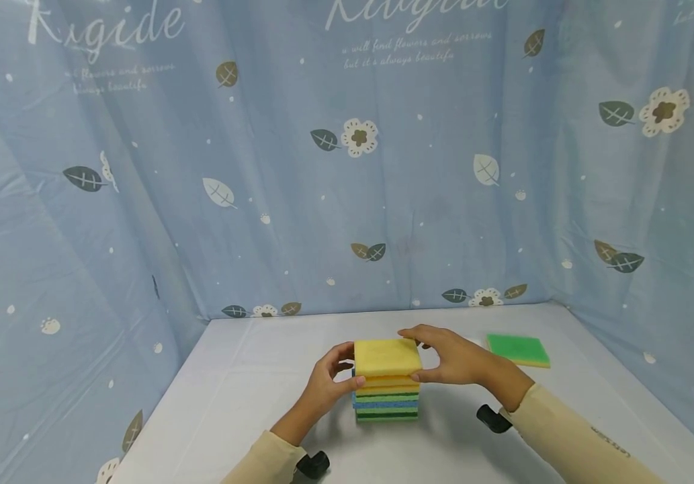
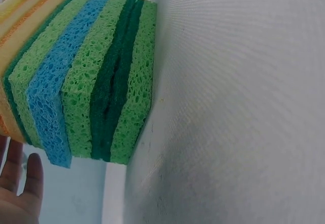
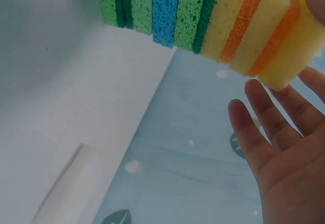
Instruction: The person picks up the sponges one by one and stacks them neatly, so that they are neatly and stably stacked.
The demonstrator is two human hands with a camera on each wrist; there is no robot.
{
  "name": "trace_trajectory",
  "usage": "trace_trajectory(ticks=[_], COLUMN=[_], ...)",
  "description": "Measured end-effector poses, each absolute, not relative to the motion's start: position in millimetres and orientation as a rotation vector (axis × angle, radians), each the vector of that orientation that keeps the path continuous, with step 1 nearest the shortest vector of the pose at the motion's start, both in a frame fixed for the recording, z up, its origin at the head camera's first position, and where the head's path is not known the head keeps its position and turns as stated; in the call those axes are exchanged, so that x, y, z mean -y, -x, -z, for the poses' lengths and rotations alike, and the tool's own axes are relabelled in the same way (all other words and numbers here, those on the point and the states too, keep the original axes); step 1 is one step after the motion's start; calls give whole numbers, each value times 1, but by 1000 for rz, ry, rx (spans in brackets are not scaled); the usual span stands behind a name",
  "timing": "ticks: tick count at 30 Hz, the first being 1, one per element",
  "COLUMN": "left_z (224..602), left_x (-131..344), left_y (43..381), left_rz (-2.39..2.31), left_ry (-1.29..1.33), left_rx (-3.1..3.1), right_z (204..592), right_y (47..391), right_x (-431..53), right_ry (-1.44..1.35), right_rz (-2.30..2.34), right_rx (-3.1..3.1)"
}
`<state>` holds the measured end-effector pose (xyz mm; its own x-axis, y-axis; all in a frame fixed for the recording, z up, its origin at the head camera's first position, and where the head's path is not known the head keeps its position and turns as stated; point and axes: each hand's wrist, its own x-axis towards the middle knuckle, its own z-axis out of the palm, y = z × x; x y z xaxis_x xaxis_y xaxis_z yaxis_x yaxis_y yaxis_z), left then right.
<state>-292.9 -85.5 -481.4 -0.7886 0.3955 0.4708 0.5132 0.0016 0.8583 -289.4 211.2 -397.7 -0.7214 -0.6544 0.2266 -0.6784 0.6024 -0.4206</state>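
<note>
— Nearest first: what should I mind?
— The sleeves (image 1: pixel 570 437). They flank the near side, so I'd move from the wrists and not let them brush the work.
— And the fingers?
— Both sets are holding the top sponge (image 1: pixel 385 356). The left hand (image 1: pixel 324 384) has its thumb at the near left corner and fingers bent along that side; the right hand (image 1: pixel 463 360) spans the right end, thumb at the near edge, index at the far one. Light, even pressure should suit: it would probably squash easily and drag its neighbours.
— Where does it sit?
— On the stack (image 1: pixel 387 396), which stands on the desk (image 1: pixel 262 390) between the hands.
— Is the stack true?
— Not quite. From the left wrist, the blue layer (image 2: pixel 62 64) juts past its neighbours on the left hand's side. I'd press that edge in with straight fingers, bracing the opposite side, then release both hands together, straight outward, so nothing tips.
— Anything farther?
— A green sponge (image 1: pixel 518 349) lies flat beyond the right hand, apart from the stack; I'd avoid sweeping across it. Past the desk hangs the curtain (image 1: pixel 286 181), out of the way.
</note>
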Motion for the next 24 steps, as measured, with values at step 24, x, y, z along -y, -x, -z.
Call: trace_trajectory(ticks=[24], left_z=[455], left_x=[84], left_y=[275], left_rz=[1959], left_ry=[979], left_rx=[2175], right_z=[402], right_y=[293], right_x=[-211], right_ry=[-1121], right_rz=[-740], right_rx=[2845])
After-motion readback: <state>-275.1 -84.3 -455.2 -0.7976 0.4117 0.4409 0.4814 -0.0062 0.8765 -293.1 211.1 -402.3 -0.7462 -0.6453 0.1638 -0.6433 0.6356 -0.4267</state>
